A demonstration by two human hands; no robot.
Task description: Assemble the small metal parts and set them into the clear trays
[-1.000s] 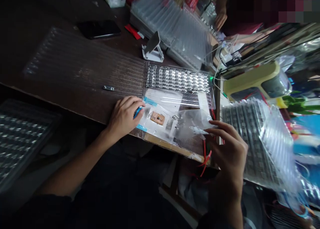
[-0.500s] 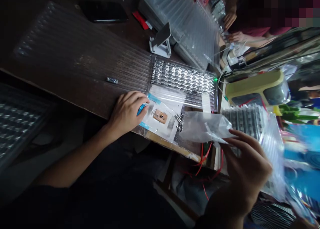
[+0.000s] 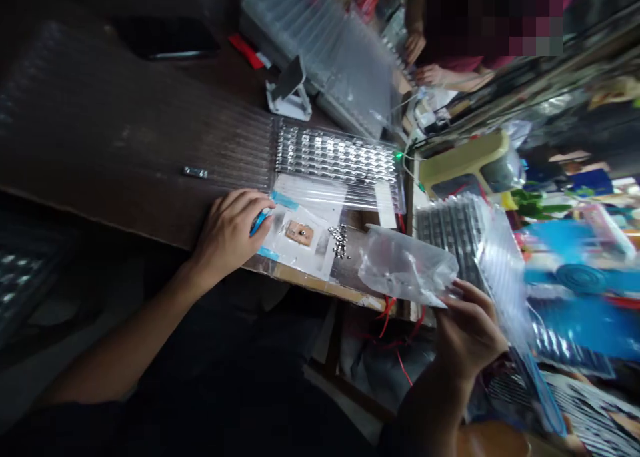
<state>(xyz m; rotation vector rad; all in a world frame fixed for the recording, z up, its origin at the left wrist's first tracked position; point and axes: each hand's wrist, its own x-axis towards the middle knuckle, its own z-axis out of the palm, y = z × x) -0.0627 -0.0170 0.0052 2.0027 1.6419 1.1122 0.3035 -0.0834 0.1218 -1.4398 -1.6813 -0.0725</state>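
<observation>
holding a clear plastic bag point(image 3: 405, 267) up off the table point(image 3: 115, 204), the right hand point(image 3: 467, 334) sits at about 4 o'clock in the view, its fingers closed on the bag's lower corner and the forearm rising from below. the left hand point(image 3: 227, 234) rests at about 9 o'clock, palm down at the table's edge, fingers curled closed over a blue-handled tool point(image 3: 260, 222). under those fingertips lies a taped white sheet point(image 3: 315, 260) bearing a brown pad point(image 3: 299, 232). a small heap of metal parts point(image 3: 340, 240) lies at 3 o'clock from the left hand, just beside the sheet and near the bag. the step in hand looks like dealing with these parts, and the next move seems to call for a steady bag, clear of the heap.
</observation>
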